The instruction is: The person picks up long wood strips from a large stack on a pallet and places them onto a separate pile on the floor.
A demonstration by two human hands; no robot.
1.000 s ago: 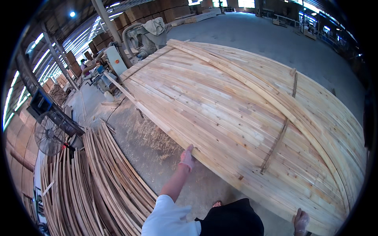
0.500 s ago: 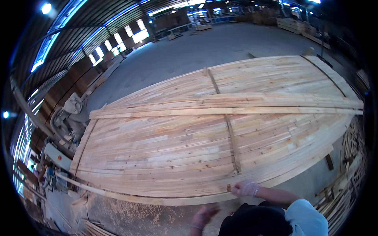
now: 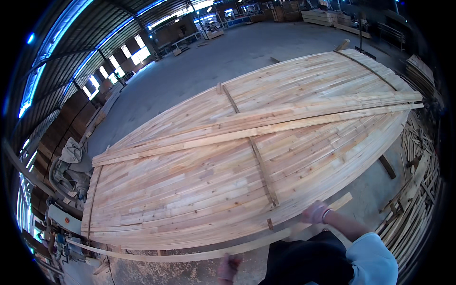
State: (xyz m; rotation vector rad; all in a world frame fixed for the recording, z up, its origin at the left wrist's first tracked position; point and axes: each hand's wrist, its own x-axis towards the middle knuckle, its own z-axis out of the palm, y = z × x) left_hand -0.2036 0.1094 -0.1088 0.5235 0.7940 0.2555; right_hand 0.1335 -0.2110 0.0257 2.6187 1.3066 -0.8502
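A long, narrow wood strip (image 3: 190,258) runs along the near side of a broad layer of pale boards (image 3: 190,204). Its right end stands out past the boards' near edge, over the floor. My right hand (image 3: 315,212), in a pale pinkish glove, is over the strip close to that end; its fingers look curled but are smeared, and I cannot tell whether it grips the wood. Lower down, my left hand (image 3: 229,268) is on the near side of the strip, apart from it. Motion blurs its fingers. A small wood piece (image 3: 270,224) stands at the boards' near edge.
Loose long battens (image 3: 266,127) lie lengthwise over the boards, and thin cross strips (image 3: 261,171) cross them. Scrap wood (image 3: 413,209) is heaped at the right. Machinery (image 3: 66,218) stands at the left. Sawdust (image 3: 166,270) covers the floor near me.
The view has shifted and tilted. The strip's right part now stands apart from the boards' near edge. My right hand has moved right and farther away; my left hand has moved left.
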